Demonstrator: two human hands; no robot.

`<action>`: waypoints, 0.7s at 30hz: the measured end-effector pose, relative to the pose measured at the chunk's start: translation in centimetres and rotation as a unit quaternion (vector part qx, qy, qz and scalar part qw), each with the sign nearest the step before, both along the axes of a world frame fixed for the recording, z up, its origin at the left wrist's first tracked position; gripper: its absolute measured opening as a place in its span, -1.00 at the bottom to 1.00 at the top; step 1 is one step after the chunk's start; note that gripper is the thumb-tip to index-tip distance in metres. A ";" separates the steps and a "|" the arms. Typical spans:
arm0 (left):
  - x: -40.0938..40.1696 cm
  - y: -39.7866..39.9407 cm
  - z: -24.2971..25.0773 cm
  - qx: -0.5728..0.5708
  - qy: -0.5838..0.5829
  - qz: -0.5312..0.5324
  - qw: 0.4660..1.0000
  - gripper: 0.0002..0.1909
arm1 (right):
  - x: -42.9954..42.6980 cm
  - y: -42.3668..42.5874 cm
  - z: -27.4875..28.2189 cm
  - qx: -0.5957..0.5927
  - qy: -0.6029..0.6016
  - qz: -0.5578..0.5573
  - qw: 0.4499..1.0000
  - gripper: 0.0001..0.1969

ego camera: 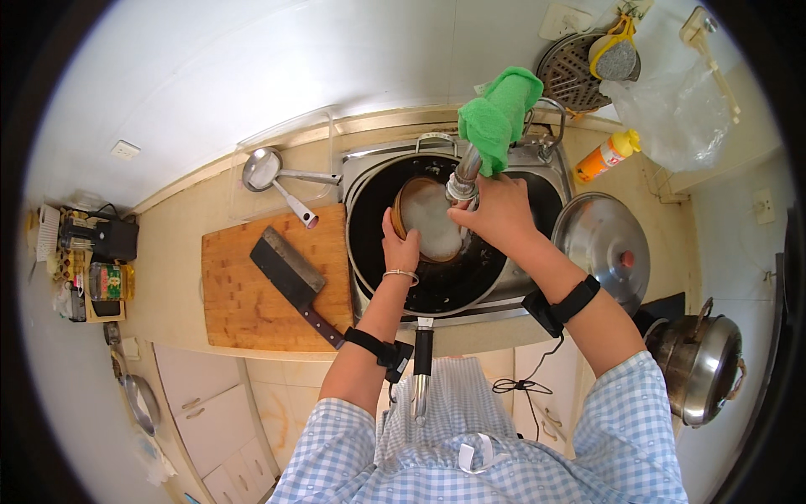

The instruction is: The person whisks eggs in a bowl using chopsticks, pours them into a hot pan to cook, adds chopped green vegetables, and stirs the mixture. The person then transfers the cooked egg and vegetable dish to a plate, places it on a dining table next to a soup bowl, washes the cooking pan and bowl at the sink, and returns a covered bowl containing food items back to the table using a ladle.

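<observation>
My left hand (401,247) grips the near left rim of a round brown bowl (431,220) filled with cloudy, whitish liquid. The bowl sits low inside a large black wok (368,252) that rests over the left part of a steel sink (554,164). My right hand (497,205) is at the mouth of the metal faucet (465,176), thumb and fingers around its end, just right of the bowl. Some fingertips are hidden behind the spout. A green cloth (500,116) is wrapped around the faucet's upper part.
Left of the wok, a cleaver (289,268) lies on a wooden cutting board (227,302); its handle points toward me. Two metal ladles (263,169) lie behind the board. On the right are a steel lid (604,242), a yellow-orange bottle (606,157) and a lidded steel pot (692,365).
</observation>
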State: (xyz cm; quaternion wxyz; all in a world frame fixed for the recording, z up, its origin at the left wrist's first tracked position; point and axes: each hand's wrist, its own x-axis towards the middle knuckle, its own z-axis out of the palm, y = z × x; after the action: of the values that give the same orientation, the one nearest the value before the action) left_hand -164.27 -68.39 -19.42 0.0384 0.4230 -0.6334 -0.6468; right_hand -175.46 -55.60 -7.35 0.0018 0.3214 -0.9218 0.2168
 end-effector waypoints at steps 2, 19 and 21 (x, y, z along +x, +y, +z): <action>0.3 -0.6 -0.4 -0.235 -0.042 -0.054 0.970 -0.33 | -0.1 0.1 0.2 -0.016 -0.014 -0.003 1.000 -0.70; -0.4 2.2 8.0 -0.494 -0.149 -0.226 0.826 -0.22 | 0.0 2.9 0.3 0.022 -0.003 -0.016 1.000 -0.66; -0.6 2.8 7.9 -0.476 -0.164 -0.226 0.834 -0.25 | -0.1 3.4 0.1 0.018 0.002 -0.016 1.000 -0.71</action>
State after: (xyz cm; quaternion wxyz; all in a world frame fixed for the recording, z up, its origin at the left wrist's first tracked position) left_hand -164.84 -65.61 -11.47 -0.0167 0.2969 -0.9381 -0.1775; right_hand -175.56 -52.22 -7.23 0.0017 0.3072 -0.9304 0.1998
